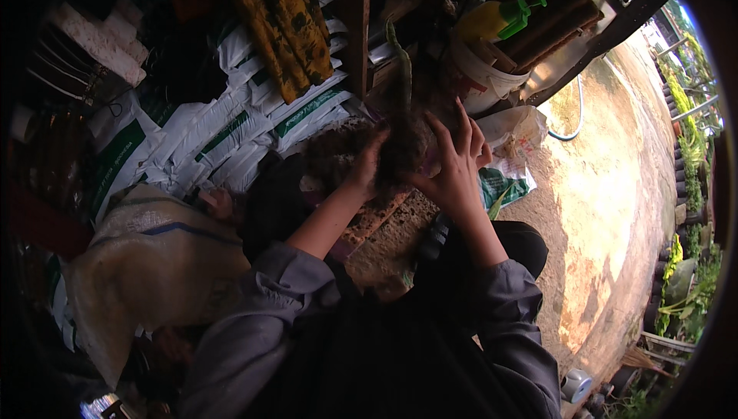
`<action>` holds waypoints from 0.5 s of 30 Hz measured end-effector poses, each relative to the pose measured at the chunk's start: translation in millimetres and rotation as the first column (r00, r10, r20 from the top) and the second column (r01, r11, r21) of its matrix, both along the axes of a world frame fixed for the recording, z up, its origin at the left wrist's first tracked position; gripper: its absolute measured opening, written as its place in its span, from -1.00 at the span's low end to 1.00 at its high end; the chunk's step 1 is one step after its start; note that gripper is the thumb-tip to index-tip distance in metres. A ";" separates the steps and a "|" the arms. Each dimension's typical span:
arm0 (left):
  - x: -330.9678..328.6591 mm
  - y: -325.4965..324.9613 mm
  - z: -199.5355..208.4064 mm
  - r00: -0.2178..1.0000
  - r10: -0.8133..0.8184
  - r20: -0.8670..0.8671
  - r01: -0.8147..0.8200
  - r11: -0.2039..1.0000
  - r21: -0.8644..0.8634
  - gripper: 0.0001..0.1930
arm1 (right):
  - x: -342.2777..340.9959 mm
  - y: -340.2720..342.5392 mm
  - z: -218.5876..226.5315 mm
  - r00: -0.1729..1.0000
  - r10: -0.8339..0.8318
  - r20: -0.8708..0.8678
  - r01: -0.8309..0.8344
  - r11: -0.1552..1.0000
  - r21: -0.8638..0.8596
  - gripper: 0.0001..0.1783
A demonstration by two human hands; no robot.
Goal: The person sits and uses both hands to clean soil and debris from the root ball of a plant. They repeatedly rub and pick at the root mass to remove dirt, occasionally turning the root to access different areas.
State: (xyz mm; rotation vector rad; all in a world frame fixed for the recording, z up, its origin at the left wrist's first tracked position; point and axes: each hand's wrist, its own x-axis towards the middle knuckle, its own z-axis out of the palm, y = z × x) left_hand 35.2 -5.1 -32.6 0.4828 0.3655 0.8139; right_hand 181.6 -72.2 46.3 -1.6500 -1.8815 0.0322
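A single long green leaf (403,65) stands up from a dark clump of soil (403,146) in front of me. My left hand (370,159) is closed against the clump's left side, its fingers partly lost in shadow. On the other side, my right hand (459,167) has its fingers spread, with the thumb close to the clump; whether it touches is too dark to tell. Beneath and left of the hands lies a heap of loose dark soil (330,146), with more crumbs on the ground (388,246).
White-and-green plastic sacks (223,138) are piled at the left, with a patterned yellow cloth (288,31) over them. A pale woven sack (169,254) lies nearer. At the far right, a white bucket (488,73) holds a yellow bottle with a green spray head (519,19). Potted plants line the sunlit path.
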 end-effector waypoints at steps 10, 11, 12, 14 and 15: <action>12.8 6.4 -13.4 0.985 0.102 -0.140 -0.076 0.981 0.181 -0.54 | 7.0 10.8 -24.5 0.990 -0.044 -0.132 0.021 0.985 -0.170 0.07; 12.4 8.4 -18.0 0.985 0.105 -0.138 -0.077 0.979 0.189 -0.54 | 7.4 11.5 -25.8 0.987 -0.039 -0.155 0.009 0.983 -0.185 0.07; 11.7 9.9 -22.4 0.985 0.108 -0.137 -0.080 0.977 0.197 -0.54 | 9.4 11.4 -24.9 0.978 -0.021 -0.207 -0.024 0.977 -0.211 0.08; 14.0 6.2 -15.3 0.970 0.175 -0.171 -0.124 0.954 0.272 -0.53 | 15.5 10.6 -23.0 0.951 -0.002 -0.309 -0.083 0.962 -0.261 0.08; 14.7 4.9 -11.6 0.960 0.210 -0.185 -0.145 0.940 0.310 -0.53 | 14.9 12.7 -23.7 0.959 -0.057 -0.279 -0.020 0.964 -0.266 0.11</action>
